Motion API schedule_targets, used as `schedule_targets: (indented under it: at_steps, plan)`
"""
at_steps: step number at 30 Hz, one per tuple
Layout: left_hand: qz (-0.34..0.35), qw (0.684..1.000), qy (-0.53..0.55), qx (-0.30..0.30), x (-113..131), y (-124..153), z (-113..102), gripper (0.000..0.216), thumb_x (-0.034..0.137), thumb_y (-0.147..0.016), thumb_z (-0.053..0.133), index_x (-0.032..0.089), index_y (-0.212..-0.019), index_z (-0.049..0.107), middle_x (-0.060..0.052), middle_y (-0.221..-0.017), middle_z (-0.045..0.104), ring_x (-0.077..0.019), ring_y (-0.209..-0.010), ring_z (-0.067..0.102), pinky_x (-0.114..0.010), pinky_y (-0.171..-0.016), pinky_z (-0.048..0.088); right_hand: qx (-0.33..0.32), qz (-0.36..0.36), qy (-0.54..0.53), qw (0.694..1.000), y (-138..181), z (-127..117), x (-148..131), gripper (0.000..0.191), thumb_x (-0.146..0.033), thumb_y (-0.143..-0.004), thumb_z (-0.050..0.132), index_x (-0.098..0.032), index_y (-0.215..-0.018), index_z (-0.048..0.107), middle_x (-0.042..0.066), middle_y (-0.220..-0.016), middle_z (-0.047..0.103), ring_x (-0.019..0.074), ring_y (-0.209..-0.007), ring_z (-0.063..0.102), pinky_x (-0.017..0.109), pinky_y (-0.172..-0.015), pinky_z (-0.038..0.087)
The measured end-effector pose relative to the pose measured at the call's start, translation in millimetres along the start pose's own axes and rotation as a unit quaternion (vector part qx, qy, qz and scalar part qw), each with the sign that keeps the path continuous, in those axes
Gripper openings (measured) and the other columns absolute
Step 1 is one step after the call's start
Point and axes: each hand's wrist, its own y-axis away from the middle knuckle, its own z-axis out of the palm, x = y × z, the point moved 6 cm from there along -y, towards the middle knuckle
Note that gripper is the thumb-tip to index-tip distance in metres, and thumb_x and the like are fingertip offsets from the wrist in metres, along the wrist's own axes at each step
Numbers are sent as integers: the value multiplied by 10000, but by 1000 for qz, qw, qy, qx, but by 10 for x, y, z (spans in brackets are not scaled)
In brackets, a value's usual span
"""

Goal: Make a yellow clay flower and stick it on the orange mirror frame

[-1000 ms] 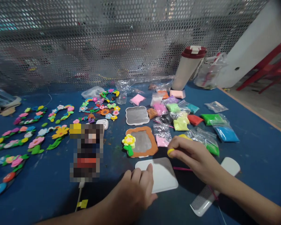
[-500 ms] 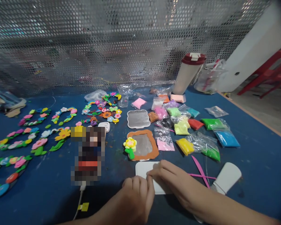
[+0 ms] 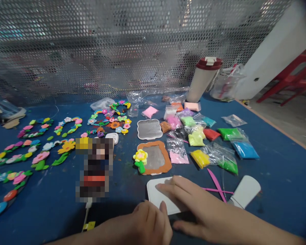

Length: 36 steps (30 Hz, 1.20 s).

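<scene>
A white rectangular board with rounded corners lies in front of me. My right hand rests over its right side, fingers stretched out and thumb spread apart below the near edge. Close to the board's near left edge, my left hand is curled, thumb against the bent fingers; whatever may be in them is hidden. Just beyond the board lies a mirror with a brown clay frame, which carries a yellow clay flower with a green stem on its left. Farther back is a plain white-framed mirror.
Several bags of coloured clay, among them a yellow bag and a blue bag, spread over the right. Pink tools lie beside a white scraper-like piece. A tumbler stands behind. Clay-decorated frames and a blurred-out object lie left.
My right thumb has spread away from the fingers, and the hands have moved apart. My left hand has come nearer to me and slightly right. The board has turned slightly.
</scene>
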Motion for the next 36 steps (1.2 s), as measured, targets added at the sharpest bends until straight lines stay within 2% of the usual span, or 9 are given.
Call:
schedule_targets:
  at_steps: [5, 9, 14, 18, 20, 22, 29, 33, 36]
  plan:
    - [-12, 999, -38, 33, -120, 48, -142, 284, 72, -883, 459, 199, -1099, 594, 34, -806, 618, -89, -624, 537, -213, -473, 384, 16, -3, 6, 1000, -11, -49, 40, 496, -394, -848, 563, -251, -1299, 415, 59, -999, 521, 177, -884, 539, 297, -741, 485]
    - [-85, 992, -5, 96, -188, 115, -233, 174, 147, -906, 467, 226, -988, 598, 57, -776, 645, -102, -637, 551, -226, -518, 413, 95, -79, 129, 984, 30, -61, 15, 464, -301, -888, 496, -154, -1318, 399, 111, -973, 566, 202, -860, 558, 313, -721, 498]
    - [-264, 934, 148, 191, -340, 216, -249, 141, 199, -908, 456, 203, -798, 544, 56, -613, 610, -108, -514, 558, -242, -488, 421, 201, -111, 164, 959, 135, -94, 44, 518, -176, -872, 423, -127, -1375, 309, 88, -884, 548, 180, -763, 548, 272, -660, 498]
    - [-411, 838, 357, 35, -486, 183, 108, 133, 137, -858, 495, 210, -748, 514, 56, -652, 597, -110, -499, 565, -211, -424, 394, 240, -89, 91, 962, 168, -142, 99, 571, -166, -856, 430, -185, -1400, 258, 36, -813, 470, 147, -673, 500, 242, -581, 470]
    - [-401, 821, 404, -38, -436, 117, 249, 72, 156, -815, 583, 218, -828, 549, 44, -778, 612, -121, -591, 595, -211, -472, 433, 239, -83, 77, 964, 167, -140, 101, 573, -160, -853, 432, -200, -1397, 257, 25, -800, 452, 142, -657, 488, 241, -570, 463]
    - [-363, 838, 403, -68, -350, 42, 341, 157, 205, -800, 631, 229, -942, 570, 17, -908, 607, -140, -711, 607, -228, -541, 473, 227, -71, 75, 968, 158, -123, 103, 586, -155, -844, 444, -204, -1396, 254, 29, -814, 453, 142, -668, 494, 246, -580, 468]
    - [-288, 887, 351, -82, -101, -47, 583, 189, 197, -842, 572, 211, -1028, 595, -44, -970, 576, -188, -876, 558, -282, -671, 523, 193, -68, 108, 973, 142, -45, 63, 720, -130, -770, 479, -210, -1416, 171, 61, -878, 498, 176, -761, 555, 269, -615, 512]
    - [-270, 888, 363, -84, -74, -47, 582, 376, 111, -811, 553, 213, -1171, 523, -64, -1009, 606, -225, -877, 590, -322, -661, 556, 185, -89, 133, 970, 132, -1, 22, 732, -143, -774, 490, -208, -1418, 147, 107, -980, 554, 206, -856, 592, 298, -697, 531]
    - [-261, 868, 422, -20, -92, -21, 521, 570, 133, -779, 601, 185, -1304, 387, -120, -1199, 561, -241, -1052, 570, -312, -770, 560, 178, -90, 150, 968, 118, 1, 8, 689, -186, -800, 506, -204, -1405, 176, 128, -1006, 581, 220, -884, 618, 300, -724, 538]
